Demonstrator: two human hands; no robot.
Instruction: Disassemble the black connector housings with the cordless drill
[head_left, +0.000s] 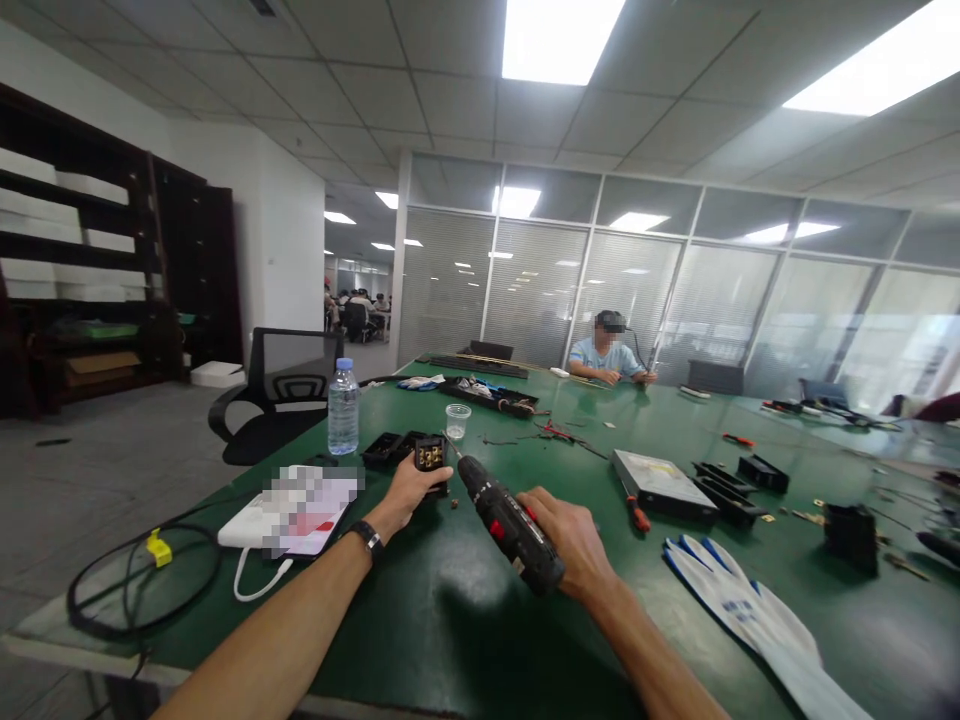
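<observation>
My left hand grips a small black housing with brass-coloured metal parts inside, tilted so its inner side faces up and toward me. In my right hand is a black cordless drill with red accents. Its thin bit points at the housing's upper right; whether the tip touches it I cannot tell. A tiny brownish piece lies on the table just below the housing. Behind the housing stand a black open box and a clear plastic cup.
On the green table, a water bottle, a phone and a coiled black cable are at left. To the right are a metal disc drive, a red-handled tool and a white-blue glove. Another person sits across.
</observation>
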